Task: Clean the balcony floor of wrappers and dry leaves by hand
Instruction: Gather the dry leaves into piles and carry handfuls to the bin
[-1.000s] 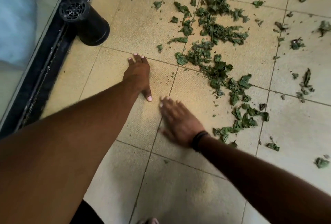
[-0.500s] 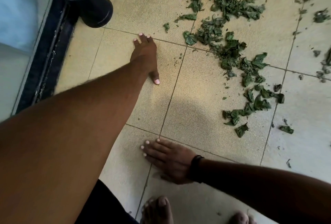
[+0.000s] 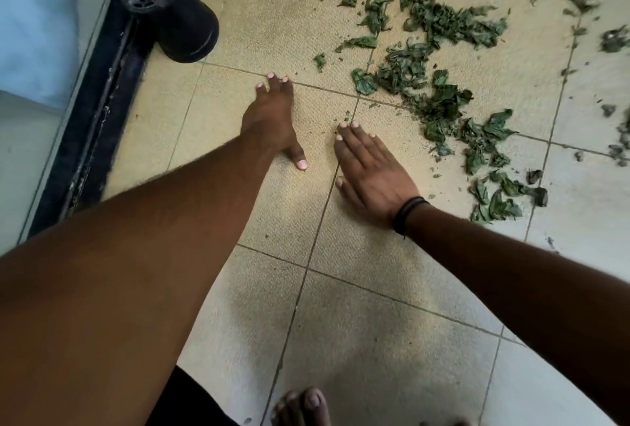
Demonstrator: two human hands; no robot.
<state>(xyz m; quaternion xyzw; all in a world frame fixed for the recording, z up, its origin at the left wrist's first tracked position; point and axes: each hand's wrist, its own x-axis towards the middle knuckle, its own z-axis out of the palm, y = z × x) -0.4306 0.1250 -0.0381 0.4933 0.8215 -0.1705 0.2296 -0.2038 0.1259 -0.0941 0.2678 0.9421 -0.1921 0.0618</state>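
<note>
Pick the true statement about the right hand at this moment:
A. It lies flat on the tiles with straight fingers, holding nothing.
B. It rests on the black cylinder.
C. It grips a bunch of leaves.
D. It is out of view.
A: the right hand lies palm down on the floor tiles, fingers straight, with the green leaves lying beyond its fingertips, none in its grasp.

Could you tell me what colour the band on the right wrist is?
Black, a thin wrist band, seen in the head view.
</note>
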